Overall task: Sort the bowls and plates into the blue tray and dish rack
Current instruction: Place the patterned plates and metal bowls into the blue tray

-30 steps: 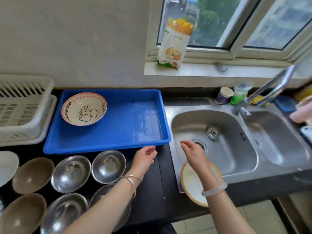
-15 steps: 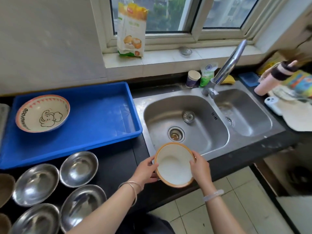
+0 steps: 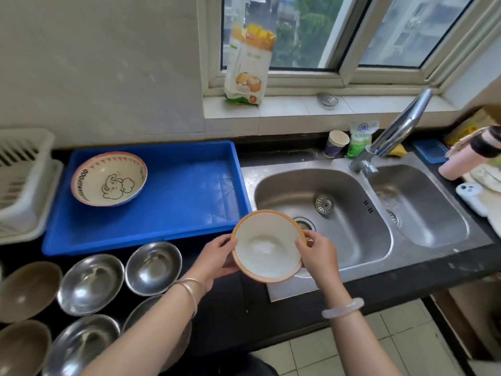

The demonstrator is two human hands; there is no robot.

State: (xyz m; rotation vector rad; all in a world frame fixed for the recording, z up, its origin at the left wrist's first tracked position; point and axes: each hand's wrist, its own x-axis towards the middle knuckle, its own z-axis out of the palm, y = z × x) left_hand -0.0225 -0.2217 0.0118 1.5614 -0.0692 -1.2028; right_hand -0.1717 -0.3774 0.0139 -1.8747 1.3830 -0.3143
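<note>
Both hands, left hand [image 3: 217,257] and right hand [image 3: 318,256], grip opposite rims of the white bowl [image 3: 267,246] above the bench edge; the blue tray [image 3: 189,185] lies up-left, nearer the left hand.

Blue tray [image 3: 189,185] mostly free beside elephant bowl [image 3: 108,179]

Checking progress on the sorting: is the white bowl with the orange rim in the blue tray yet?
Not yet. The white bowl with the orange rim is held by left hand and right hand, beside the blue plastic tray.
</note>
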